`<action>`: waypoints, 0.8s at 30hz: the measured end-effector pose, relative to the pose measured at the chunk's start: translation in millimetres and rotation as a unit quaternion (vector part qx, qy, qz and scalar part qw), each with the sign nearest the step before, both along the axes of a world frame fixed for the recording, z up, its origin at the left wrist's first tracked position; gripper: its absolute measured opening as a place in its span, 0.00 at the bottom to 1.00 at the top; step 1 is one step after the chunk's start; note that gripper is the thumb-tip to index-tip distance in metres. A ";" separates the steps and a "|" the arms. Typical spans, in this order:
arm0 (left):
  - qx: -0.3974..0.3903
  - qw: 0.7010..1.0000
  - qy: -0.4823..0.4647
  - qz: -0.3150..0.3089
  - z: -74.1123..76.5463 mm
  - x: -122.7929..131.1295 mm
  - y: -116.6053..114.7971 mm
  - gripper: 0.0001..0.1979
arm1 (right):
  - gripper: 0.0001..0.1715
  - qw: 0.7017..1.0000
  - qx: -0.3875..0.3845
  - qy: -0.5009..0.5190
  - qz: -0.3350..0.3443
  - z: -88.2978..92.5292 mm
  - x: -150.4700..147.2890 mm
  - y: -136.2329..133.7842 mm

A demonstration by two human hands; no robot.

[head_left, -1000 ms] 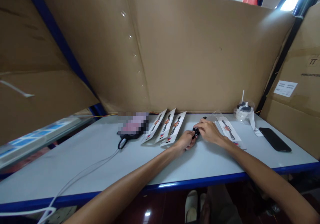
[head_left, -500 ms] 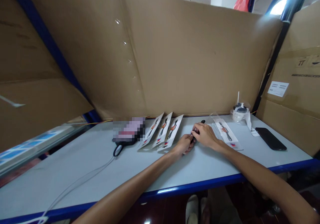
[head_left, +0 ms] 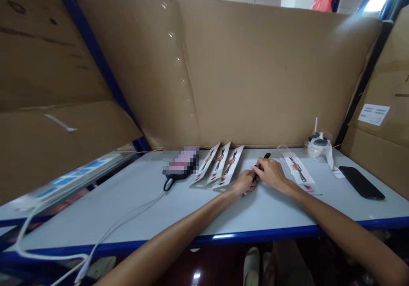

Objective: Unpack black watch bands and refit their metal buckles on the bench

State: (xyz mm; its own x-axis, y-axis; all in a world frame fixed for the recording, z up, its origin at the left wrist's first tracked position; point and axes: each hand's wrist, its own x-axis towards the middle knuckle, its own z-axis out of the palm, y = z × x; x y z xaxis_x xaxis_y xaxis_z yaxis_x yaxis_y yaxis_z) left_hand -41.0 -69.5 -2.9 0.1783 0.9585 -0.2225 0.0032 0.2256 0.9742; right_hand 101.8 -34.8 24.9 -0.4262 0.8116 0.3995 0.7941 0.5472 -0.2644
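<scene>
Both my hands meet over a black watch strap (head_left: 263, 158) that lies on the pale table (head_left: 134, 205). My left hand (head_left: 245, 182) is closed on the strap's near end. My right hand (head_left: 271, 172) pinches the strap just beside it with its fingers together. The strap's far tip pokes out beyond my right fingers. Three white packaged straps (head_left: 220, 165) lie in a fanned row just left of my hands. One more packaged strap (head_left: 299, 173) lies just right of my right hand.
A black phone (head_left: 361, 182) lies at the table's right end, with a small white bottle in a bag (head_left: 317, 145) behind it. A dark pouch (head_left: 180, 167) and white cable (head_left: 128, 218) sit left. Cardboard sheets wall the back and sides.
My hands have stayed together on the strap. The view has shifted a little, with no clear change in the grip.
</scene>
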 end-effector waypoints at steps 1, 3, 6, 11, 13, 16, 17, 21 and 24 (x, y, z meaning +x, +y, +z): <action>0.003 1.000 0.006 0.003 -1.1 1.0 0.4 0.19 | 0.11 1.000 -0.008 -0.005 -0.003 0.0 -0.4 0.3; 0.005 1.000 0.017 0.006 -2.9 2.4 1.5 0.19 | 0.07 1.000 -0.012 -0.006 0.005 -0.5 -0.5 1.4; 0.004 1.000 0.018 0.007 -3.8 2.7 2.9 0.18 | 0.09 0.999 0.001 0.008 0.037 -3.3 0.5 4.3; 0.003 1.000 0.008 0.003 -2.6 0.5 2.7 0.17 | 0.16 0.997 0.009 0.037 0.061 -9.0 2.2 8.2; 0.003 1.000 0.005 0.001 -2.5 0.2 2.2 0.17 | 0.14 0.997 0.011 0.038 0.059 -10.4 2.5 9.1; -0.001 1.000 0.003 0.001 -2.1 0.7 2.0 0.17 | 0.10 0.997 0.014 0.036 0.069 -11.9 3.0 10.7; -0.003 1.000 0.003 0.003 -1.8 0.9 2.1 0.16 | 0.10 0.996 0.015 0.038 0.075 -12.2 3.3 11.3; -0.009 1.000 0.000 0.004 -0.1 0.4 2.4 0.14 | 0.11 0.994 0.017 0.052 0.099 -12.6 4.4 13.6; -0.015 1.000 -0.001 0.002 1.2 -0.3 2.4 0.14 | 0.14 0.991 0.011 0.058 0.117 -12.4 5.0 14.0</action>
State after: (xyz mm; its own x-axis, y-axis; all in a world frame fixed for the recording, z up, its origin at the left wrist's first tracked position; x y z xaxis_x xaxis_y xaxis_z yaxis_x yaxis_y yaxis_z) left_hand -41.3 -67.2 -1.7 0.1750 0.9521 -0.2506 -0.0003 0.2546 0.9671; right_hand 106.8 -20.8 12.6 -0.5519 0.6866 0.4732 0.6103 0.7193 -0.3320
